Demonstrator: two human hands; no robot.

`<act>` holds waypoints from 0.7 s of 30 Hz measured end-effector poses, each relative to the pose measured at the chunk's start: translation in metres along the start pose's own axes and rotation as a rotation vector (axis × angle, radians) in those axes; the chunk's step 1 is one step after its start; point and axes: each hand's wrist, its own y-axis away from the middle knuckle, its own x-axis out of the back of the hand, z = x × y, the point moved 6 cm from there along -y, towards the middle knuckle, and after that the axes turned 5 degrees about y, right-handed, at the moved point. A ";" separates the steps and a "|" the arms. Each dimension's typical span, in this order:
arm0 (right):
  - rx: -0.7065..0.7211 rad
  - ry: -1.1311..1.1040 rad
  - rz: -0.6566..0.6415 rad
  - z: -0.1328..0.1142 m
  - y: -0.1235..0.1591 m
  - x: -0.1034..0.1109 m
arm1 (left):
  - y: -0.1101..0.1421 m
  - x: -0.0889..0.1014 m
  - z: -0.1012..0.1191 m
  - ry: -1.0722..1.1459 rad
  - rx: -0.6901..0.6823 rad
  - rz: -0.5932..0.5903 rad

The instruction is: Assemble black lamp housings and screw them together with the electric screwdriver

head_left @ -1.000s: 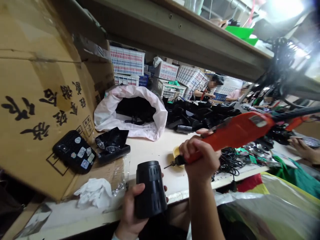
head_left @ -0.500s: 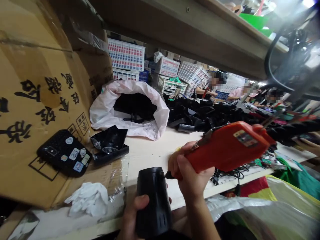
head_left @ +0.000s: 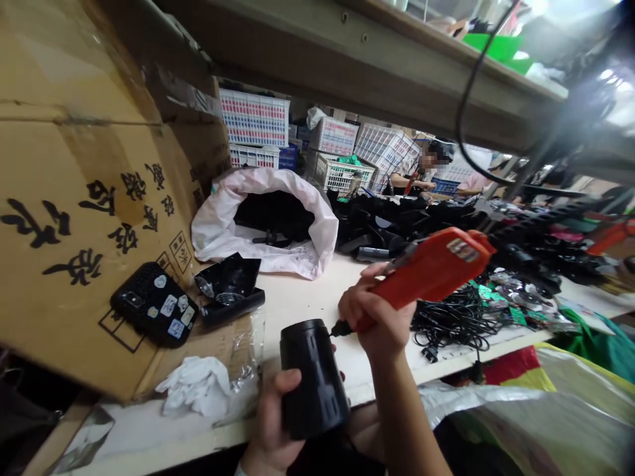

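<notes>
A sticker-covered black case [head_left: 153, 309] lies against a cardboard box [head_left: 74, 198] at the left of the desk [head_left: 292, 297]. The left hand [head_left: 275, 420] wraps around a black cylindrical housing [head_left: 313, 380], holding it upright so its top edge meets the bit [head_left: 336, 328] of an orange electric screwdriver [head_left: 431, 268], which the right hand [head_left: 377, 317] grips closed around its nose. Tangled black cables [head_left: 449, 324] lie to the right.

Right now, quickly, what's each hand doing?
Left hand: closed, holding a black cylindrical housing.
Right hand: closed, holding an orange corded electric screwdriver.
</notes>
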 end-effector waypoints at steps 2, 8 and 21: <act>0.093 0.025 0.125 -0.025 0.004 0.006 | 0.000 0.000 0.001 0.003 -0.034 -0.023; 0.083 0.017 0.179 -0.051 0.028 0.009 | 0.005 -0.007 0.009 -0.005 -0.076 -0.080; -0.005 0.237 0.137 -0.014 0.058 0.006 | 0.006 0.014 0.006 -0.006 -0.036 0.072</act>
